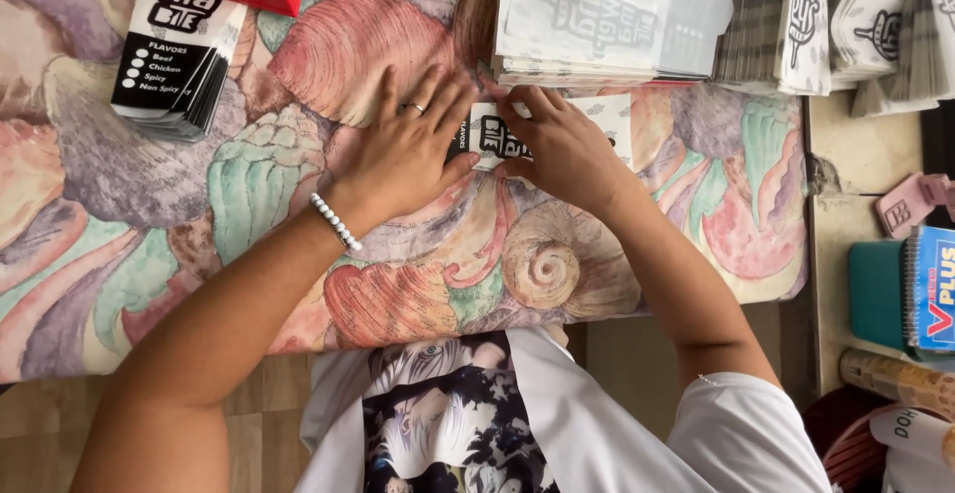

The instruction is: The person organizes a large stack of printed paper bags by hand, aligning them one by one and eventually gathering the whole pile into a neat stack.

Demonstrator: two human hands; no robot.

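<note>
A flat white printed carton (542, 133) is lying on the shell-patterned cloth (249, 185), just below the stack of white flat cartons (607, 25). It is pressed down by both hands. The left hand (403, 160) is laid flat with the fingers spread, covering its left end; a ring and a bead bracelet (334, 221) are worn. The right hand (562, 150) is curled on its middle. Another black-and-white stack (179, 60) is seen well apart at the left.

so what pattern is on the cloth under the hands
Big seashells in pink, green, purple and orange on the cloth, clearest in the head view.
</note>
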